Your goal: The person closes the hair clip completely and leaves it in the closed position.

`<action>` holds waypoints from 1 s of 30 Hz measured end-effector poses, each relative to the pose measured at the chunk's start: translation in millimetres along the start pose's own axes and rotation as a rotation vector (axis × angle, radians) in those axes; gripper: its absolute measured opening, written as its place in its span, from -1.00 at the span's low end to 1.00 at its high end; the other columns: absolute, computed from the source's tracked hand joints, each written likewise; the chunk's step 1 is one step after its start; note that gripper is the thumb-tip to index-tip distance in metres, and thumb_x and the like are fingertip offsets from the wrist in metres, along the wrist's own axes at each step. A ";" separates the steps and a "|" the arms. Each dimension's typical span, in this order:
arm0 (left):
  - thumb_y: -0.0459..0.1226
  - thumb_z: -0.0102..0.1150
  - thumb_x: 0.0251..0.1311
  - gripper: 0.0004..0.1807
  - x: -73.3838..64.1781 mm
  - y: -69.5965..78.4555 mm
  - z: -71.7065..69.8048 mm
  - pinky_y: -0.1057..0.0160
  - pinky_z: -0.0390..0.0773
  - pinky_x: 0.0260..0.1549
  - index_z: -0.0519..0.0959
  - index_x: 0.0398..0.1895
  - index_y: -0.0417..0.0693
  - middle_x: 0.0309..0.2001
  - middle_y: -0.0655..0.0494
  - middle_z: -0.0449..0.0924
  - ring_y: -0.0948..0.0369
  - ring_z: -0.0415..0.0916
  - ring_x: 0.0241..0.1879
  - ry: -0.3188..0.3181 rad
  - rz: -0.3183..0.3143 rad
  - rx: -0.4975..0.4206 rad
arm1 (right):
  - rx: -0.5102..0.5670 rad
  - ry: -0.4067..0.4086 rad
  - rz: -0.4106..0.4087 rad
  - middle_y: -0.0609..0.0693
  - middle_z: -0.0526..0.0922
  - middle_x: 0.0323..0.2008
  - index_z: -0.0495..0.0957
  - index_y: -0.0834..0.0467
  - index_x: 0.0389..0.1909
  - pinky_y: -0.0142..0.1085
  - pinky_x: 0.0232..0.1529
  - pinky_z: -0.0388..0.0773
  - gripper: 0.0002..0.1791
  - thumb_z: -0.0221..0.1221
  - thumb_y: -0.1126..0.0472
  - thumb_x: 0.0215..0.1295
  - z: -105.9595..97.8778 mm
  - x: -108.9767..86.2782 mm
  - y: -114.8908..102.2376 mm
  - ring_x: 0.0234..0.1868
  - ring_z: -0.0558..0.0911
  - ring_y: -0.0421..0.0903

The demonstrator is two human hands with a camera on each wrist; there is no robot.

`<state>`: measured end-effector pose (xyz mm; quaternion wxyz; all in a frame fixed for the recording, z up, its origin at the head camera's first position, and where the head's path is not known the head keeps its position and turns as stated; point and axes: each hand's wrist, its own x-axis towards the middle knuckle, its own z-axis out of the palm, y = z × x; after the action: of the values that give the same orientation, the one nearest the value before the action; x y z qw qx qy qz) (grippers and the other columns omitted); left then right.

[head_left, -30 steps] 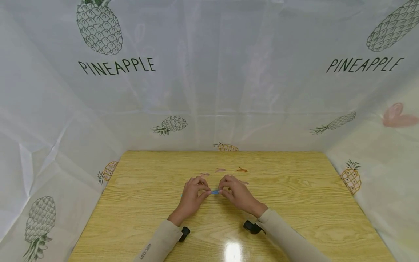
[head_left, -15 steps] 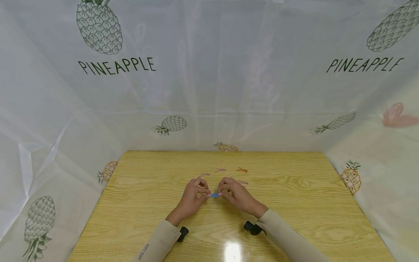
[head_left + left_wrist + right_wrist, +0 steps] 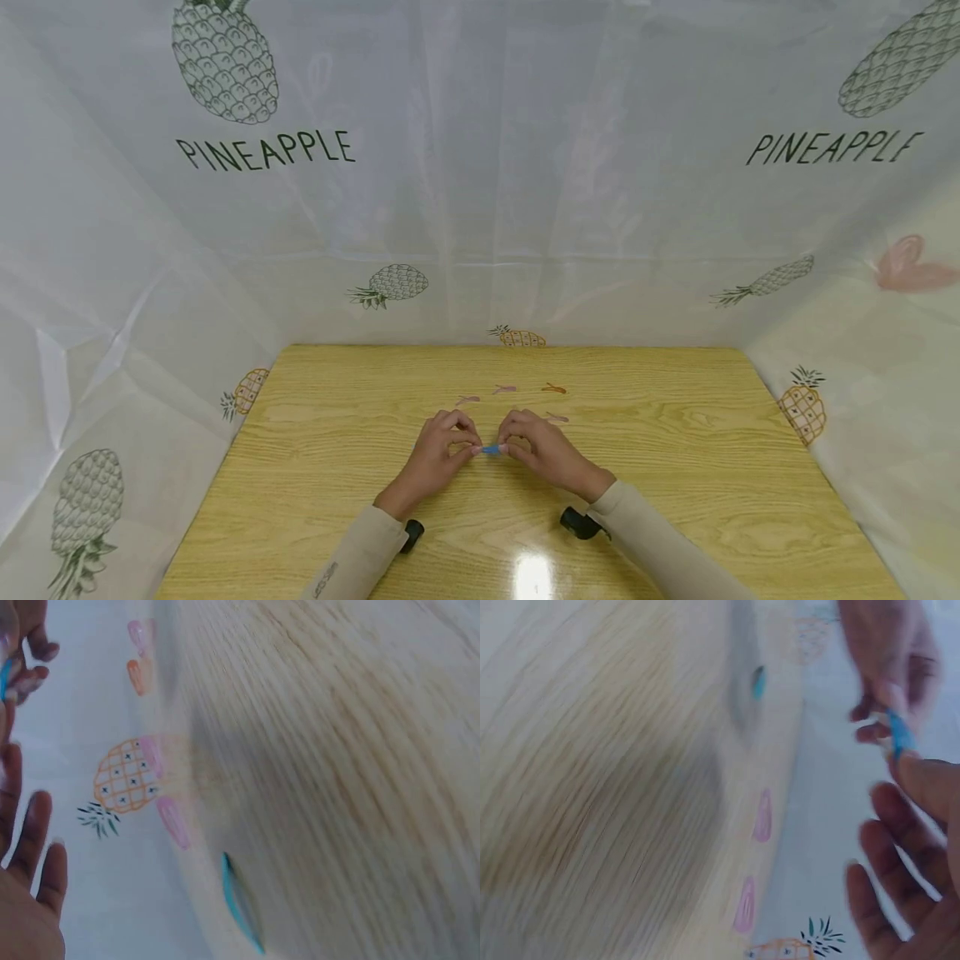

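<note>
A small blue snap hair clip [image 3: 491,449] is stretched between both hands over the middle of the wooden table. My left hand [image 3: 435,454] pinches one end with thumb and index finger. At the other end, my right hand [image 3: 543,450] pinches it the same way, its remaining fingers spread apart in the right wrist view. The fingertips cover both ends of the blue clip [image 3: 901,735]. Beyond the hands lie pink clips [image 3: 468,400], [image 3: 557,417], a mauve clip [image 3: 505,389] and an orange clip [image 3: 554,388]. A teal clip [image 3: 238,904] lies near the left hand.
White sheeting [image 3: 480,200] printed with pineapples stands along the table's back and sides. The wooden tabletop [image 3: 675,483] carries a bright light reflection near its front. Black wrist cameras [image 3: 579,523] hang under both sleeves.
Both hands have drawn slightly nearer the body with the blue hair clip, the left also shifting a little left. The clips on the table have not moved.
</note>
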<state>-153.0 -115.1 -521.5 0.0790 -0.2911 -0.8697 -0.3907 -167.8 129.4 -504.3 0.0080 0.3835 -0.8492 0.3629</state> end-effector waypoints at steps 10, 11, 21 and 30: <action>-0.27 0.46 0.29 -0.95 0.6 7.3 7.0 -0.05 0.49 0.01 0.79 -0.34 0.02 -0.09 0.16 0.61 0.15 0.49 -0.08 0.054 0.013 0.215 | -0.474 0.175 -0.273 -0.10 0.61 -0.18 0.71 0.03 -0.24 -0.26 -0.19 0.64 -0.71 0.63 0.18 0.09 8.8 -0.2 5.8 -0.21 0.60 -0.16; -0.26 0.44 0.31 -0.94 0.5 7.5 7.6 -0.05 0.48 0.02 0.79 -0.34 0.03 -0.09 0.16 0.61 0.15 0.49 -0.08 0.050 0.004 0.206 | -0.496 0.185 -0.288 -0.10 0.61 -0.18 0.71 0.03 -0.25 -0.26 -0.21 0.64 -0.69 0.65 0.18 0.06 9.8 0.0 7.2 -0.22 0.61 -0.15; -0.32 0.42 0.33 -0.95 0.4 10.7 10.1 -0.08 0.43 0.02 0.78 -0.32 -0.05 -0.10 0.13 0.62 0.13 0.46 -0.08 0.030 -0.093 0.053 | -0.598 0.220 -0.357 -0.12 0.63 -0.20 0.75 0.00 -0.28 -0.29 -0.26 0.60 -0.69 0.68 0.16 0.00 11.0 1.1 9.9 -0.26 0.58 -0.18; -0.20 0.57 0.19 -0.88 -0.4 9.7 12.7 -0.05 0.49 0.06 0.79 -0.26 0.05 -0.07 0.13 0.61 0.09 0.49 -0.05 0.052 -0.037 0.276 | -0.623 0.192 -0.301 -0.13 0.63 -0.21 0.78 0.01 -0.31 -0.32 -0.24 0.62 -0.74 0.66 0.11 0.06 14.5 1.3 12.9 -0.25 0.59 -0.19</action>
<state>-146.0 -100.9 -524.1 0.1336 -0.2513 -0.9180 -0.2764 -173.3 125.3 -522.4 0.2575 0.4475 -0.8486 0.1155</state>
